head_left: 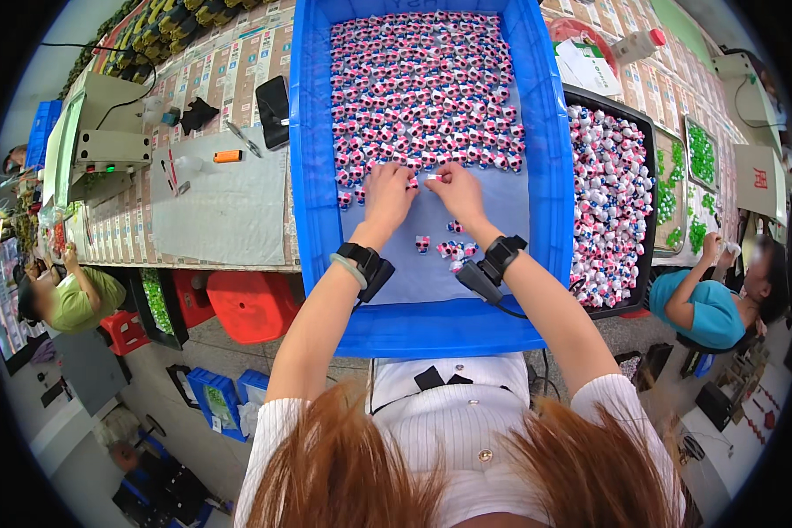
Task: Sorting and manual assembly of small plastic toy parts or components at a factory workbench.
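A blue plastic crate (546, 202) lies in front of me, its bottom covered with a pale sheet (493, 207). Rows of small white, pink and blue figurines (422, 97) with dark eyes fill its far part. At the front edge of these rows, my left hand (387, 195) is closed, fingertips pinching a figurine (413, 183). Close beside it on the right, my right hand (458, 192) pinches another figurine (433, 178). Nearer to me, several loose figurines (453, 251) rest on the sheet, some lying over. Both wrists wear black strapped devices.
A black tray (649, 176) heaped with the same figurines adjoins the crate's right side. To the left are a phone (273, 113), an orange lighter (228, 157), tweezers (243, 138) and a grey control box (123, 150). A red stool (253, 306) stands below. Co-workers sit at both sides.
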{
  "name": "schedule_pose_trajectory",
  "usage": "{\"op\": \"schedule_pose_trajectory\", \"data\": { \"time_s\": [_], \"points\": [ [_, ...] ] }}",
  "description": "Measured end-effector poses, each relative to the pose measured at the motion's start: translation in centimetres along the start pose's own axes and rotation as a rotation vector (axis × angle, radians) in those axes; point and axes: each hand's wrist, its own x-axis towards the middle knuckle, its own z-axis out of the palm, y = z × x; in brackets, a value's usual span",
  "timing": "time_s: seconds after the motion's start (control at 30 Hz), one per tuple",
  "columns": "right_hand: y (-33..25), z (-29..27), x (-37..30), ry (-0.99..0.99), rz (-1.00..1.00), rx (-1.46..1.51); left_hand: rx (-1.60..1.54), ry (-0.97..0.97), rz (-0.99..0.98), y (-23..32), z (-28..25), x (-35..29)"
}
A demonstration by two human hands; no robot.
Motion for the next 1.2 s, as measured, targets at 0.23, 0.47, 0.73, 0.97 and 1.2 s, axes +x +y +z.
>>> {"op": "schedule_pose_trajectory", "data": {
  "time_s": [0.23, 0.47, 0.73, 0.97, 1.2],
  "points": [
    [1.1, 0.7, 0.1, 0.195, -0.221, -0.112, 0.004, 0.094, -0.043, -0.1, 0.2, -1.4],
    [2.0, -3.3, -2.8, -0.16, -0.159, -0.22, -0.02, -0.532, -0.302, 3.2, 1.4, -5.7],
    [1.5, -0.2, -3.5, -0.287, -0.309, -0.436, -0.245, -0.436, -0.304, 1.3, 3.0, -5.6],
    [4.8, -4.2, -1.1, -0.278, 0.285, 0.459, -1.043, -0.381, -0.361, 1.9, 2.0, -2.0],
    [3.1, -3.1, 0.8, -0.059, 0.002, -0.107, 0.005, -0.083, 0.136, 2.9, 2.1, 1.4]
  ]
}}
